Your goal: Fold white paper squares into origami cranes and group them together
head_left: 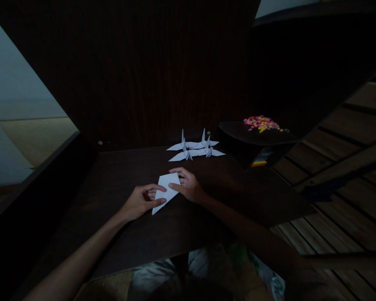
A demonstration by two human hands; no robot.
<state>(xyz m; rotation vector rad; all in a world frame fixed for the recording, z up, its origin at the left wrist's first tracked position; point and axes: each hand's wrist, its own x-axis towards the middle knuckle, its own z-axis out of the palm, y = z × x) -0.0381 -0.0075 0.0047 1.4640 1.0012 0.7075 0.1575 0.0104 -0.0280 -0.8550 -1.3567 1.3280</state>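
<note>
One paper (pixel 170 193) (folded); between both hands (pixel 138 203) (pixel 190 187)

Dark brown wooden tabletop (pixel 119 175), flat, directly below the fingers (pixel 177 187). White folded-paper cranes (pixel 196 153), clustered, pointed wings spread, just beyond the fingers. Tall dark brown wood-grain panel (pixel 150 83), upright, behind the cranes. Small pale round fitting (pixel 100 143), low on the panel, beyond and left of the fingers. Dark rounded shelf (pixel 235 130), beyond and right of the fingers. Loose heap of tiny pink, red and yellow pieces (pixel 261 123), on the shelf; material too small to tell. Orange-and-yellow-striped label (pixel 259 159), below the shelf's edge, right of the fingers. Brown wooden slats (pixel 363 96), far right of the fingers. Low dark board (pixel 34 184), left of the fingers. Pale wall (pixel 21 75), far left.
</note>
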